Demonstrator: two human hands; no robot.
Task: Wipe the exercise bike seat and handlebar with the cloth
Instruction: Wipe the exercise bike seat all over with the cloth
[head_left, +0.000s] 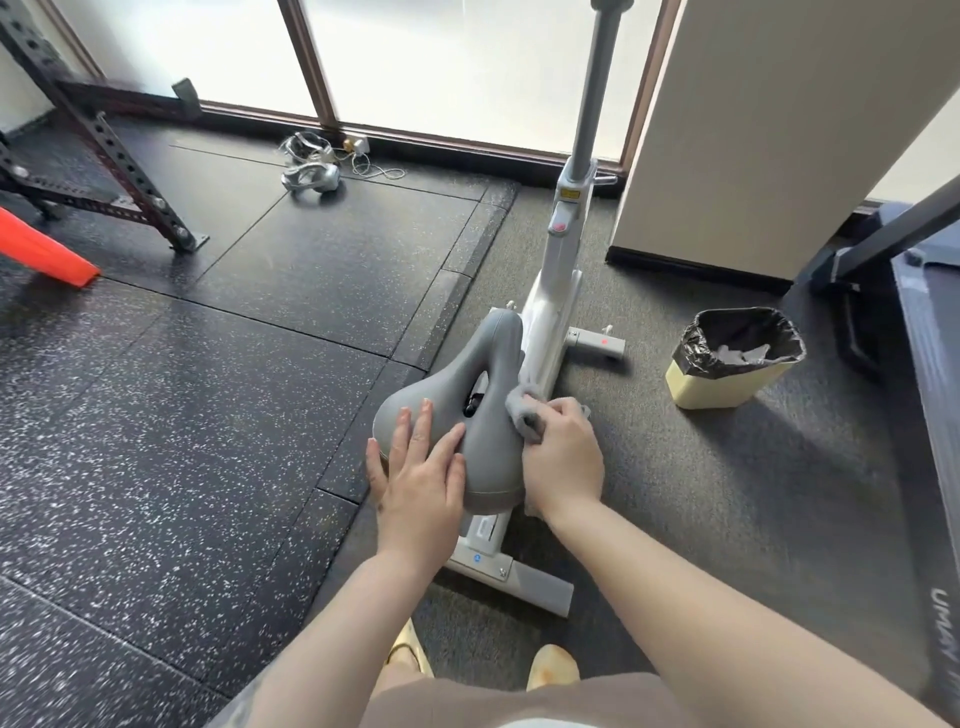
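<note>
Bin (711, 382) — black liner, white scraps | right hand (563, 457) — cloth (524, 415)

Arms: both forearms bare, no sleeves in view
Left hand (415, 478): bare, no glove
Right hand (563, 457): bare, no glove
Legwear: plain beige fabric garment (519, 699)
Footwear: pale yellow soft slippers (553, 665), rounded toes
</note>
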